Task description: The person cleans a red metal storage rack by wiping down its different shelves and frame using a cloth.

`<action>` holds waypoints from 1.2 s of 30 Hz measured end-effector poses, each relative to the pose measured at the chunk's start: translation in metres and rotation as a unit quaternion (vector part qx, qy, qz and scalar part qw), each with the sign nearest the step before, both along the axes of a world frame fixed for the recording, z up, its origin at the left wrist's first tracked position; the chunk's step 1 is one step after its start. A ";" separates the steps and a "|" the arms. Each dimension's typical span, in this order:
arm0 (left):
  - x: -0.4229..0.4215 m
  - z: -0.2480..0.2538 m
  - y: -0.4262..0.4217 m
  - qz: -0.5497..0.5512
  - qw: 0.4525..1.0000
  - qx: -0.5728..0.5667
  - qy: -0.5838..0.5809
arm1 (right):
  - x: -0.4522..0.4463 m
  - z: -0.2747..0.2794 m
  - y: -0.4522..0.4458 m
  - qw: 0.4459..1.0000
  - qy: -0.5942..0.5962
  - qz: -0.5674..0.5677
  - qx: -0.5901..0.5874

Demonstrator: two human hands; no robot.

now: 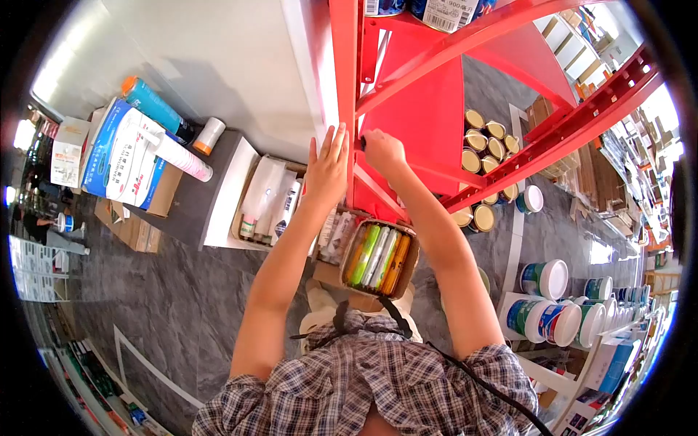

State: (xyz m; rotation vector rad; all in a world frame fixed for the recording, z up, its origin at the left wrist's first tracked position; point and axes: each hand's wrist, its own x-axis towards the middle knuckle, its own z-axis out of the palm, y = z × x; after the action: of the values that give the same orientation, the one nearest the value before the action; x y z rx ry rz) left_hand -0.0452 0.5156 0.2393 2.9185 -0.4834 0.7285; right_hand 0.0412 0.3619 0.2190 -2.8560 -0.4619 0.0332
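My left hand (328, 168) lies with its fingers stretched out against the upright post (345, 80) of a red metal rack. Just to its right, my right hand (383, 153) is closed in a fist by the same post. A small dark bit (363, 143) shows at the fist's left edge, too little to name. Behind that fist is a red shelf panel (418, 94). Below both hands, near my body, stands an open cardboard box (408, 272) holding several green, white and orange tubes (376, 256).
On the left, a dark-topped cabinet (190, 211) bears a blue-and-white box (109, 156), a blue can (154, 105) and a white cartridge (178, 154). Gold-lidded cans (472, 160) stand on the floor beyond the rack. Paint buckets (556, 279) line the right side. A red brace (509, 178) crosses there.
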 end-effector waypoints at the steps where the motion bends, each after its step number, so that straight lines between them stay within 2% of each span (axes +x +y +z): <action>1: 0.001 0.000 -0.002 0.008 1.000 0.008 0.002 | -0.003 -0.001 -0.014 0.999 -0.027 0.027 -0.015; 5: 0.001 -0.006 -0.009 0.000 0.999 -0.033 -0.009 | -0.040 0.002 -0.103 0.991 -0.053 -0.115 -0.054; 7: 0.003 -0.012 -0.011 -0.002 0.997 -0.082 0.006 | -0.068 -0.032 -0.141 0.947 -0.300 -0.110 0.038; 8: 0.006 -0.016 -0.014 -0.013 0.993 -0.119 -0.012 | -0.092 -0.031 -0.143 0.939 -0.294 -0.153 0.088; 10: 0.002 -0.010 -0.022 0.015 0.993 -0.114 -0.031 | -0.134 -0.042 -0.132 0.909 -0.252 -0.251 0.215; 11: -0.001 -0.005 -0.026 0.032 0.993 -0.107 -0.047 | -0.142 -0.065 -0.131 0.859 -0.167 -0.309 0.373; 12: -0.002 -0.002 -0.027 0.022 0.993 -0.089 -0.074 | -0.140 -0.079 -0.130 0.703 -0.075 -0.391 0.590; 13: -0.002 0.001 -0.030 -0.003 0.993 -0.067 -0.092 | -0.137 -0.092 -0.131 0.484 0.019 -0.437 0.758; 15: -0.001 0.006 -0.037 -0.035 0.990 -0.082 -0.107 | -0.121 -0.123 -0.157 0.236 0.018 -0.354 0.905; 17: 0.005 0.009 -0.038 -0.004 0.991 -0.086 -0.104 | -0.102 -0.106 -0.169 0.147 -0.030 -0.377 0.914; 19: 0.008 0.009 -0.033 0.012 0.995 -0.054 -0.087 | -0.085 -0.087 -0.181 0.121 -0.025 -0.349 0.929; 21: 0.007 0.008 -0.029 0.000 0.995 -0.069 -0.076 | -0.078 -0.077 -0.185 0.114 -0.008 -0.315 0.942; 25: 0.007 0.012 -0.017 -0.062 0.993 -0.092 -0.037 | -0.062 -0.092 -0.161 0.128 -0.018 -0.323 0.937; 27: 0.008 0.015 -0.006 -0.098 0.990 -0.092 -0.032 | -0.051 -0.102 -0.126 0.152 0.014 -0.361 0.920; 29: 0.006 0.022 0.004 -0.141 0.981 -0.133 -0.019 | -0.045 -0.105 -0.084 0.183 0.085 -0.288 0.936; 31: 0.002 0.021 0.011 -0.108 0.983 -0.151 -0.012 | -0.037 -0.102 -0.044 0.168 0.174 -0.265 0.933; 34: -0.004 0.016 0.022 -0.079 0.986 -0.146 -0.008 | -0.028 -0.102 -0.005 0.277 0.258 -0.236 0.895; 35: -0.005 0.013 0.023 -0.077 0.986 -0.147 -0.008 | -0.028 -0.103 0.000 0.278 0.260 -0.236 0.894; 36: -0.006 0.010 0.024 -0.069 0.985 -0.157 -0.001 | -0.028 -0.102 0.005 0.303 0.294 -0.219 0.880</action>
State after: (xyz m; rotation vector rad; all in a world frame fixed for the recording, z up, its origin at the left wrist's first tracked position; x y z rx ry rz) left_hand -0.0513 0.5391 0.2492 2.5639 -0.5120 0.7170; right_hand 0.0129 0.3670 0.1172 -0.4456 0.3934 0.2545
